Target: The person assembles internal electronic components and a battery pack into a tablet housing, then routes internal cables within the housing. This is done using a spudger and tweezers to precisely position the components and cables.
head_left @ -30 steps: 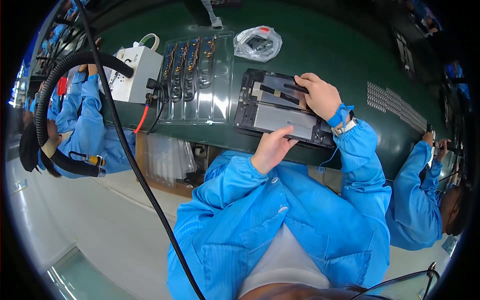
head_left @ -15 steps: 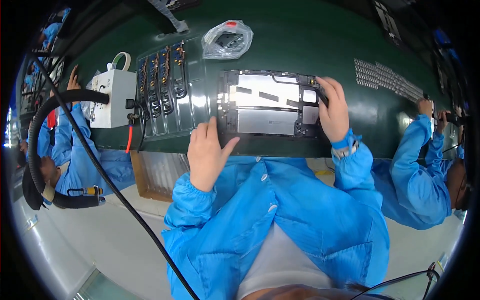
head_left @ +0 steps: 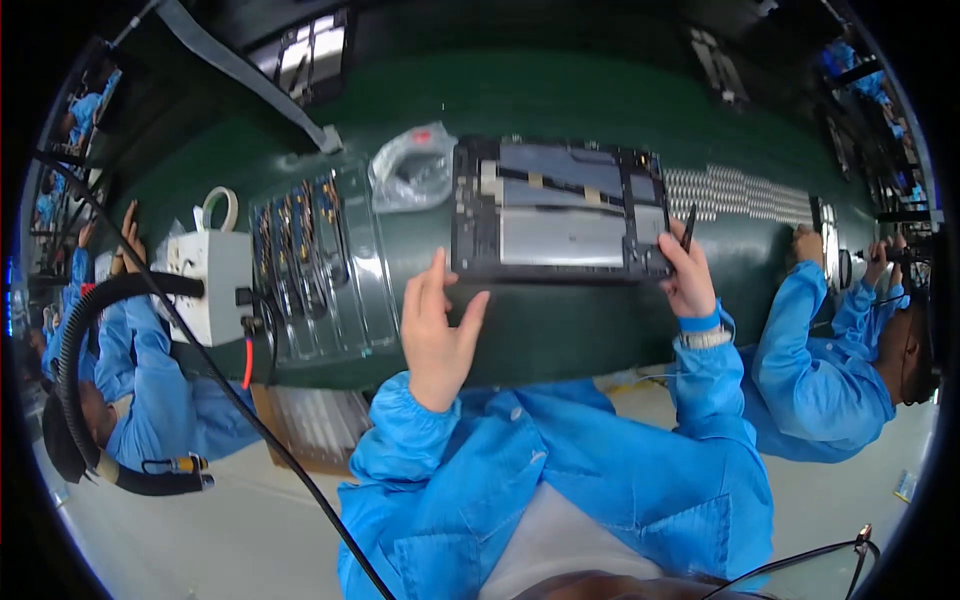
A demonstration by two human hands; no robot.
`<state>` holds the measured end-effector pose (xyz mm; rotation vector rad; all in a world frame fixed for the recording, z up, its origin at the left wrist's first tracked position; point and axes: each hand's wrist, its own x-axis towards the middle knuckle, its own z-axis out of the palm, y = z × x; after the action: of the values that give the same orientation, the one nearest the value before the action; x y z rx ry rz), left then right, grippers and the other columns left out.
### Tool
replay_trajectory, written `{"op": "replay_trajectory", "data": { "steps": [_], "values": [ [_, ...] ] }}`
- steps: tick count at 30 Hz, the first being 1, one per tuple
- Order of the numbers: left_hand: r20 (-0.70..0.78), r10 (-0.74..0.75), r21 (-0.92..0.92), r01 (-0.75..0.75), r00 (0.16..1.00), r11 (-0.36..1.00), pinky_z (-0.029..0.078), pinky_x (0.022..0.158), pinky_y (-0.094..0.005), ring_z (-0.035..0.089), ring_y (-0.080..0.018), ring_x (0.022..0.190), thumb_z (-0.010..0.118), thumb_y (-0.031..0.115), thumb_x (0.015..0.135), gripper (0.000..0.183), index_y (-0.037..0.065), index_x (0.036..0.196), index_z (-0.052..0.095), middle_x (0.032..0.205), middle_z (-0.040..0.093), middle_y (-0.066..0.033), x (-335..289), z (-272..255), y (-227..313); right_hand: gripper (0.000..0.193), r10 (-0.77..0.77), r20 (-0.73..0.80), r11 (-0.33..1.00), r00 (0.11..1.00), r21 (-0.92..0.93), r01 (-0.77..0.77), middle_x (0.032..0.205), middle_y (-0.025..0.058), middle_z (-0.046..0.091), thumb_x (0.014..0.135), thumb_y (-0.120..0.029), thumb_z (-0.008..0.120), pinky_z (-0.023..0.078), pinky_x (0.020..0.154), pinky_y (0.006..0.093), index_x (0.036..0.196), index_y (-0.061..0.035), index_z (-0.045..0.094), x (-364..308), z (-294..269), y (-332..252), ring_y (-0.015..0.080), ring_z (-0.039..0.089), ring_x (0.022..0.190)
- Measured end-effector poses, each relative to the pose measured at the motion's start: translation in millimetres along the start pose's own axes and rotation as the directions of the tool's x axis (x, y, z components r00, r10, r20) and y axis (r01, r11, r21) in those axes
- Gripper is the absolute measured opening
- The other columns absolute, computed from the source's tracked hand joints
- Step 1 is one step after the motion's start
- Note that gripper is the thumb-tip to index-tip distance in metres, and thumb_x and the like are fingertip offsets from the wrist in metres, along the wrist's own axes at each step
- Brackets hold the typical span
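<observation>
An opened tablet [head_left: 560, 240], its black frame and silver battery exposed, is in front of me with its near edge tilted up. My right hand [head_left: 690, 280] grips its lower right corner, thumb on top. A slim black pointed tool [head_left: 689, 228], perhaps tweezers, sticks up from that same hand. By the tablet's lower left corner is my left hand [head_left: 436, 330], its fingers extended and thumb apart. I cannot tell whether its fingertips touch the frame. A blue band circles my right wrist.
Left of the tablet lie a clear plastic bag [head_left: 412, 170] and a clear tray [head_left: 375, 290] with several small cable boards. A white box [head_left: 212, 275] with hoses stands farther left. Rows of small silver parts [head_left: 745, 192] lie to the right. Co-workers in blue sit on both sides.
The tablet has been raised and tilted, and its battery no longer glares white. My right hand has slid down to its lower right corner. The view has shifted, showing more of the far bench.
</observation>
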<state>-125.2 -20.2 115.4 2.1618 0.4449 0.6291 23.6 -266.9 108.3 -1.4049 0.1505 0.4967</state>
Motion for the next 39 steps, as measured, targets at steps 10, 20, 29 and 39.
{"op": "replay_trajectory", "data": {
  "steps": [10,20,29,39],
  "values": [
    [0.111,0.243,-0.177,-0.221,0.964,0.959,0.044,0.058,-0.0312,0.054,-0.0219,0.065,0.054,0.000,0.070,0.045,0.006,0.113,0.046,0.081,0.054,-0.0074,21.2,75.6,-23.3,0.014,-0.191,0.061,0.982,0.980,0.018,0.190,0.069,-0.0018,0.048,0.079,-0.012,0.052,0.035,0.050,0.0221,0.091,-0.0047,0.051,197.9,99.7,-58.6,0.0076,0.044,0.059],
    [0.090,0.305,-0.223,-0.280,0.948,0.934,0.044,0.056,-0.0300,0.053,-0.0197,0.060,0.054,-0.002,0.068,0.049,0.001,0.115,0.041,0.071,0.055,-0.0043,29.1,76.7,-32.0,0.024,-0.219,0.085,0.967,0.972,-0.112,0.228,0.054,-0.0046,0.038,0.077,-0.031,0.058,0.023,0.036,0.0206,0.094,-0.0148,0.055,262.1,120.0,-42.2,0.0058,0.031,0.039],
    [0.046,0.261,-0.302,-0.236,0.964,0.924,0.044,0.053,-0.0282,0.053,-0.0175,0.054,0.054,-0.003,0.069,0.061,0.000,0.124,0.027,0.070,0.056,-0.0042,28.6,76.9,-35.2,0.031,-0.470,0.006,0.706,0.883,-0.597,0.381,0.055,0.0018,0.047,0.077,-0.033,0.054,0.035,0.035,0.0262,0.090,-0.0052,0.059,312.9,125.3,-19.5,0.0128,0.042,0.039],
    [0.046,0.210,-0.318,-0.185,0.977,0.930,0.044,0.054,-0.0271,0.053,-0.0167,0.056,0.051,-0.003,0.071,0.059,-0.001,0.124,0.026,0.070,0.056,-0.0054,25.1,72.7,-37.9,0.027,-0.638,-0.021,0.458,0.770,-0.814,0.357,0.056,0.0082,0.057,0.076,-0.030,0.051,0.045,0.047,0.0313,0.080,-0.0048,0.061,337.7,149.4,-1.7,0.0196,0.057,0.047]
  ]
}}
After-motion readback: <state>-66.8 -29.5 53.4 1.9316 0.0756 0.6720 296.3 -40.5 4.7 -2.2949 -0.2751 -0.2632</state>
